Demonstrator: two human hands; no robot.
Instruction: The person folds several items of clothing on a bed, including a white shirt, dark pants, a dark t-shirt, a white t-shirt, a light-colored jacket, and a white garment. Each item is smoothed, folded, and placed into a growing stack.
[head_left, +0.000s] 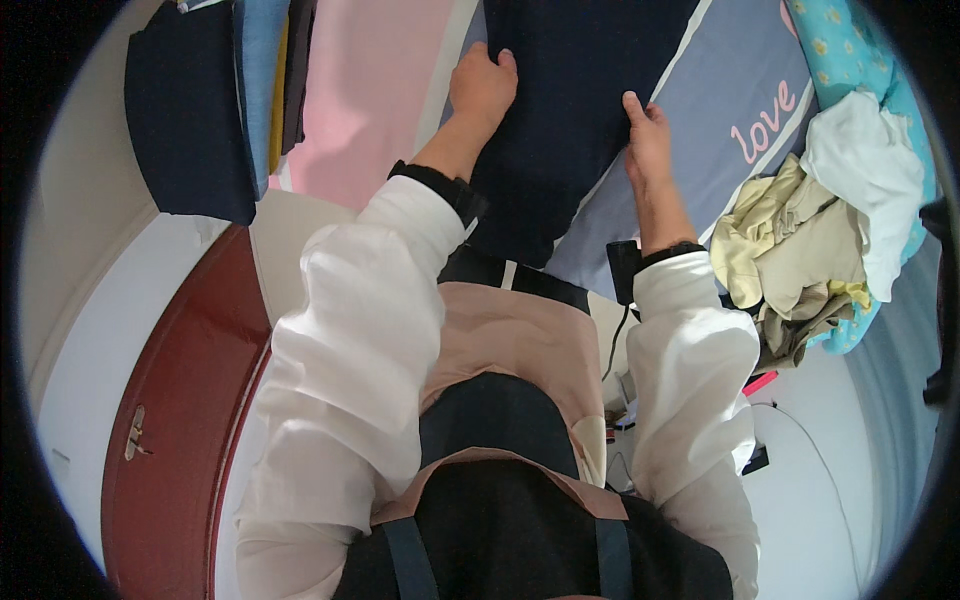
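Observation:
A dark navy garment (559, 142) lies spread lengthwise over the bed in front of me, its near end close to my waist. Its exact kind is hard to tell, since the far part runs out of the picture. My left hand (484, 86) grips its left edge, thumb on top. Lower down on the opposite side, my right hand (649, 142) holds the right edge with thumb up and fingers curled. The fingertips of both hands are partly hidden. Beneath the garment is a blue-grey bed cover (705, 150) with pink lettering and white stripes.
Folded clothes (187, 112) in navy, blue, mustard and dark brown are stacked at the left. A pink section of the cover (360, 90) lies beside them. Rumpled beige and white clothes (817, 232) lie at the right against turquoise flowered bedding (832, 37). A red-brown door (180, 420) is lower left.

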